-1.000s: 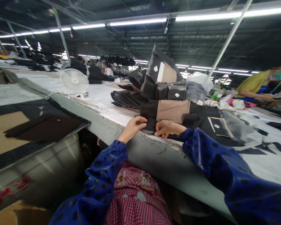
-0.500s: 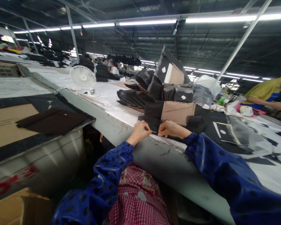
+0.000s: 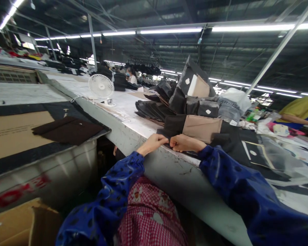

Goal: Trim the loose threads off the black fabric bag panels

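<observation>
Black fabric (image 3: 175, 123) lies at the front edge of the white table, with a beige panel (image 3: 201, 128) on it. My left hand (image 3: 154, 143) pinches the near edge of the black fabric between thumb and fingers. Close beside it on the right, my right hand (image 3: 186, 142) has its fingers curled down on the same edge, just below the beige panel. Its fingertips partly hide the cloth. Behind the hands stands a pile of black pieces (image 3: 154, 109), with a larger dark stack (image 3: 207, 108) to its right.
A white fan (image 3: 101, 86) stands on the table (image 3: 128, 128) at the left. Dark brown fabric (image 3: 68, 130) lies on cardboard on a lower surface. Clear plastic (image 3: 279, 159) and a plastic bag (image 3: 234, 102) are on the right. Another person's yellow sleeve (image 3: 300, 107) shows far right.
The view has shifted, so the table and piles appear farther right. My hands have come slightly closer together at the fabric edge, and my right hand's fingers are more curled.
</observation>
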The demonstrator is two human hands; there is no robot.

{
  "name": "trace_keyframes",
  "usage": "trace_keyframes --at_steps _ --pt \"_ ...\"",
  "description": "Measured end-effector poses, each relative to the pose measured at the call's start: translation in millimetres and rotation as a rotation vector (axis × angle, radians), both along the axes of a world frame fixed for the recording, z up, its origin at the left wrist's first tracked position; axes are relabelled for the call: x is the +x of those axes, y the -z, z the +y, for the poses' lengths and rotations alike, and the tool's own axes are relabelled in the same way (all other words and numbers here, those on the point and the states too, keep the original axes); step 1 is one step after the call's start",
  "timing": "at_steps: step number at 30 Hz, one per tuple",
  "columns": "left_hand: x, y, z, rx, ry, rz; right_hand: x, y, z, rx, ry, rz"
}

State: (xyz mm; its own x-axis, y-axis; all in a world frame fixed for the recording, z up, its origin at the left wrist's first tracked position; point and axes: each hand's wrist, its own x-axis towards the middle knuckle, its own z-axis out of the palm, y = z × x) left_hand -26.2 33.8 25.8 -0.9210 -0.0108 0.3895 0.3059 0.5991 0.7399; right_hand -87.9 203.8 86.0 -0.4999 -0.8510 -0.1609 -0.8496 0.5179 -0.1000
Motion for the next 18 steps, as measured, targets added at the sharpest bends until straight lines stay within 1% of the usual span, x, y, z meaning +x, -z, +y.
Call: trace_keyframes --at_steps 2,4,7,10,13,15,18 --pt "4.3 -3.3 -9.9 0.05 0.006 0.013 -8.1 0.5 0.0 -0.014 0.047 -0.187" --pt "7.9 -3.8 -13.2 0.066 0.013 0.023 -14.9 2.6 0.9 -0.051 0.085 -0.326" --pt "7.3 1.1 -7.0 0.029 0.012 0.034 -20.6 7.8 1.8 -0.099 0.109 -0.382" --pt "1.0 8.1 0.7 -0.012 -0.067 0.049 -23.2 11.5 2.1 -0.144 0.108 -0.438" --pt "-2.1 11.0 0.7 -0.034 -0.133 0.038 -24.0 11.0 2.8 -0.171 0.109 -0.493" --pt "0.2 9.7 -2.2 -0.048 -0.127 0.038 -23.2 8.9 3.5 -0.178 0.119 -0.507" --pt "6.7 6.5 -4.7 -0.08 -0.054 0.054 -20.8 5.8 3.9 -0.182 0.121 -0.513"
